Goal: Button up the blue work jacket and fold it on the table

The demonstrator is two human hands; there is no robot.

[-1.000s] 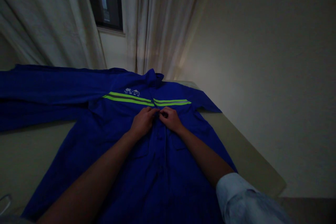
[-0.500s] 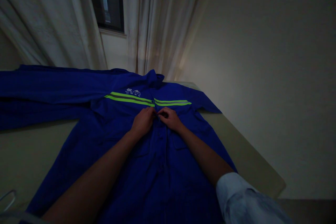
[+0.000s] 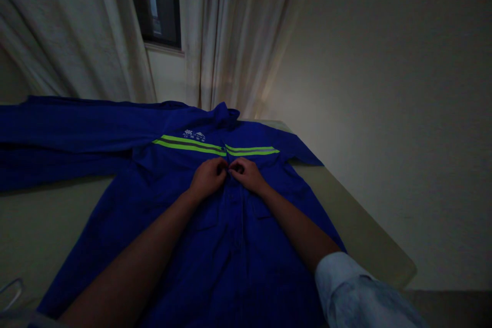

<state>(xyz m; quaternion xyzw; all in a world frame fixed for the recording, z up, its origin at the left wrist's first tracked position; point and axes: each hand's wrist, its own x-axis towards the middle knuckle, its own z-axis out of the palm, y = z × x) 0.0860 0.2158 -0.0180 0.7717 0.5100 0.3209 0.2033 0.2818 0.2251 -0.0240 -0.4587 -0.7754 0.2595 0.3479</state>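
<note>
A blue work shirt (image 3: 180, 215) with two yellow-green reflective stripes and a white chest logo lies front up on a pale table (image 3: 357, 220). Its left sleeve stretches far to the left. My left hand (image 3: 207, 178) and my right hand (image 3: 246, 174) meet at the shirt's front placket (image 3: 235, 200), just below the stripes. Both hands have curled fingers pinching the placket edges close together. Whatever small part sits between the fingertips is too dark to make out.
White curtains (image 3: 230, 36) hang behind the table on both sides of a dark window (image 3: 156, 0). A bare wall (image 3: 384, 87) runs along the right. A thin wire shape, perhaps a hanger (image 3: 11, 289), shows at the lower left edge.
Both hands stay pinched at the placket; they have shifted very slightly up toward the stripes. The shirt lies as before.
</note>
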